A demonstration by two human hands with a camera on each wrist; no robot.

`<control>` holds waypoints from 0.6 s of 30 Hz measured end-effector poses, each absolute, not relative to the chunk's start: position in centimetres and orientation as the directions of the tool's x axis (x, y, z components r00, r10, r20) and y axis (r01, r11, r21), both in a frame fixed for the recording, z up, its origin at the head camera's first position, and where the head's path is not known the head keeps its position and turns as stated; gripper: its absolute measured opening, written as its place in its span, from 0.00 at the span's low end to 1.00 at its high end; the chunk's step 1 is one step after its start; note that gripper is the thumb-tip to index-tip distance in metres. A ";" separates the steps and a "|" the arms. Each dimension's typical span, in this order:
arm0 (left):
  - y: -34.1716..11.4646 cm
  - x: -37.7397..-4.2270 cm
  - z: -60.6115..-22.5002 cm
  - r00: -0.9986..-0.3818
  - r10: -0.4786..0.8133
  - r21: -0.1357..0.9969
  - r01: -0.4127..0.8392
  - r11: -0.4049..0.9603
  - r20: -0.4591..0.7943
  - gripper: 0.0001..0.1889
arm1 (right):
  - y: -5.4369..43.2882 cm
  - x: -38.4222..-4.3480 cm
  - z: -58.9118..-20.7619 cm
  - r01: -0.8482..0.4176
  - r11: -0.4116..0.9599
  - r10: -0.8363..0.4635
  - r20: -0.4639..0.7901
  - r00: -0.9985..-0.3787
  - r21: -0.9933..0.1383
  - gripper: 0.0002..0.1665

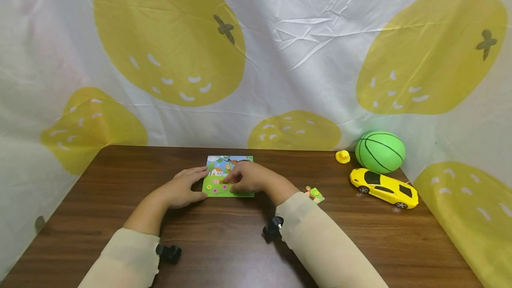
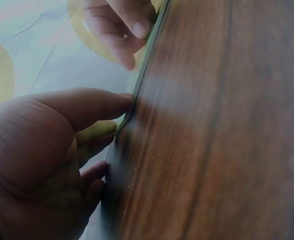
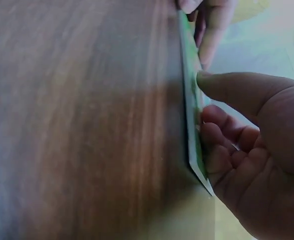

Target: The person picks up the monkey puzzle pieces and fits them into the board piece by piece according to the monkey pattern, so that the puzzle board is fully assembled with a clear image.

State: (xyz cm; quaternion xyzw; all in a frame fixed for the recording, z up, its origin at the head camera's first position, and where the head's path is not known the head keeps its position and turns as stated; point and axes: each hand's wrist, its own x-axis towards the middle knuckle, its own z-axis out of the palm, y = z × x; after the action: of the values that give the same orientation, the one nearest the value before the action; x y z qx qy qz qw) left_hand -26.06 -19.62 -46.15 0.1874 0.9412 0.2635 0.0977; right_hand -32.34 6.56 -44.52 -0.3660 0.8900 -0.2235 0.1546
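Note:
A flat, colourful jigsaw puzzle (image 1: 218, 190) with a house, flowers and grass printed on it lies near the table's back edge. My left hand (image 1: 184, 189) rests at its left edge, thumb and fingers spread, the fingertips touching the border. Over the puzzle's right half is my right hand (image 1: 250, 177), its fingers bent and its fingertips down on the picture. It covers part of the picture, and whether it pinches a piece there is hidden. In the right wrist view the thumb (image 3: 227, 87) touches the puzzle's surface. A loose puzzle piece (image 1: 316, 195) lies right of the puzzle, partly behind the right sleeve.
At the right back stand a yellow rubber duck (image 1: 342, 157), a green ball (image 1: 380, 151) with black lines and a yellow toy car (image 1: 384, 188). A white cloth (image 1: 296, 70) with yellow fruit prints hangs behind the brown wooden table (image 1: 216, 243).

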 end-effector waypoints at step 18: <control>-19.4 -26.0 -46.2 -0.910 0.407 0.523 0.309 0.794 -0.081 0.40 | 15.3 -29.0 -41.8 -0.393 0.601 -0.559 -0.015 -0.829 -0.696 0.23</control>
State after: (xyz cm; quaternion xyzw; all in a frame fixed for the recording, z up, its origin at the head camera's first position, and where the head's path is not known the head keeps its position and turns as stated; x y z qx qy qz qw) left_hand -25.98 -19.44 -46.22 0.1902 0.9424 0.2584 0.0949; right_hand -29.03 15.34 -41.84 -0.2684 0.8871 -0.3569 0.1166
